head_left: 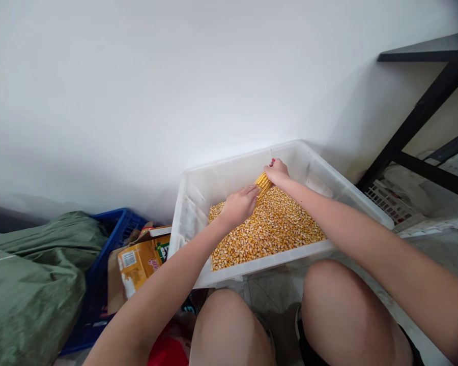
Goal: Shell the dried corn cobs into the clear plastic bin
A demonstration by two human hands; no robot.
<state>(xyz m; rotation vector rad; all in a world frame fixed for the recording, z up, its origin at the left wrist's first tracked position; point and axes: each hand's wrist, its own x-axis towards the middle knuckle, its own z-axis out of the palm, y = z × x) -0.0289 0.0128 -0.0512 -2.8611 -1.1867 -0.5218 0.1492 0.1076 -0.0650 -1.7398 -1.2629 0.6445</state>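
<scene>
An ear of corn (264, 184) with yellow kernels is held tilted over the plastic bin. My left hand (241, 204) is closed around its lower end. Closed at the upper end of the ear is my right hand (278, 172). A small red bit (272, 162) pokes out above the right fingers; I cannot tell whether it is bare cob or a separate piece. Under both hands, loose corn kernels (275, 234) cover the floor of the white translucent bin (213, 277).
A white wall (137, 101) rises behind the bin. On the left are a blue crate (110, 239), a green cloth bundle (34, 274) and an orange package (139, 264). A black-framed rack (416, 112) stands right, with a white basket (393, 203) beneath. My knees are close to the bin's front.
</scene>
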